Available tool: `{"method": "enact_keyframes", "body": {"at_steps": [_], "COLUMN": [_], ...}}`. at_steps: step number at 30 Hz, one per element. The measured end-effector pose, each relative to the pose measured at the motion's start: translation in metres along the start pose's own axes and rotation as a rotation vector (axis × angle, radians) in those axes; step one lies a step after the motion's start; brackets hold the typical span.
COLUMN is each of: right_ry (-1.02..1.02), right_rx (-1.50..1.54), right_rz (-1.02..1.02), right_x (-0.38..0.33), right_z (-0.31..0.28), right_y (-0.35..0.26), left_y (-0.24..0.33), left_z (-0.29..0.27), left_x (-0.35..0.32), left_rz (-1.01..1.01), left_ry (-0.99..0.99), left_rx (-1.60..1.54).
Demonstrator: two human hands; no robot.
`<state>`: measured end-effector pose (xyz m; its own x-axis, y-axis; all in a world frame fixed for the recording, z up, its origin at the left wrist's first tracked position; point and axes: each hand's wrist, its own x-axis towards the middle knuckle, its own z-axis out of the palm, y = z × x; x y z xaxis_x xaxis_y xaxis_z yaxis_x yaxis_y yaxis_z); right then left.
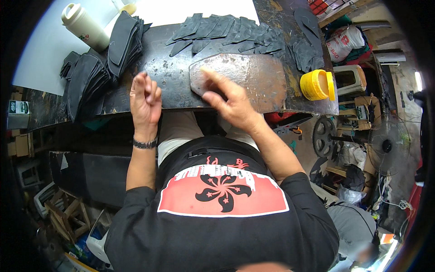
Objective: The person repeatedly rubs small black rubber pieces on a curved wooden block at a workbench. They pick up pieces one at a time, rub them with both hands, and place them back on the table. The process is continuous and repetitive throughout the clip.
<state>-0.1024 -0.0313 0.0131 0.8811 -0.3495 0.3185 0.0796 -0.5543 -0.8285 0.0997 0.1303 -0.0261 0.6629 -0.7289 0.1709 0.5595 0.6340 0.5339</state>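
Observation:
My left hand (146,102) is raised over the near edge of the dark worktable (170,102), its fingers bent and drawn together. Whether anything small is in them cannot be made out. Over a worn, flat brown board (260,81) hovers my right hand (233,102), thumb and index finger apart, fingertips slightly blurred, with no object visible in it. Left of my left hand lie stacks of black curved cut pieces (88,81) and, behind them, a taller black stack (123,45). Overlapping small black pieces (217,29) spread in a row beyond the board.
A yellow tub (315,85) stands at the table's right end, near more black pieces (306,54). A cream lidded flask (86,27) is at the back left. On the right are a fan (386,145), a stool (351,78) and another person (351,226).

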Motion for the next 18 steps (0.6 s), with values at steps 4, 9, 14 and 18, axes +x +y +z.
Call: {"method": "enact_keyframes", "body": {"at_steps": [4, 9, 14, 18], "right_ry": [-0.009, -0.086, -0.214, -0.393], "right_rx": [-0.775, -0.865, -0.806, -0.376], "right_rz": [0.079, 0.14, -0.035, -0.225], "right_x": [0.004, 0.0, 0.002, 0.007], "right_z": [-0.016, -0.006, 0.027, 0.07], "right_y": [0.022, 0.026, 0.007, -0.005], "left_y": [0.0, -0.036, -0.107, -0.136], "left_z": [-0.007, -0.041, -0.102, -0.141], "left_x": [-0.04, -0.073, -0.099, -0.092], "left_rz": [-0.271, -0.831, -0.897, -0.978], "left_ry": [-0.385, -0.495, 0.166, 0.141], "left_rx": [0.192, 0.499, 0.32, 0.165]}}
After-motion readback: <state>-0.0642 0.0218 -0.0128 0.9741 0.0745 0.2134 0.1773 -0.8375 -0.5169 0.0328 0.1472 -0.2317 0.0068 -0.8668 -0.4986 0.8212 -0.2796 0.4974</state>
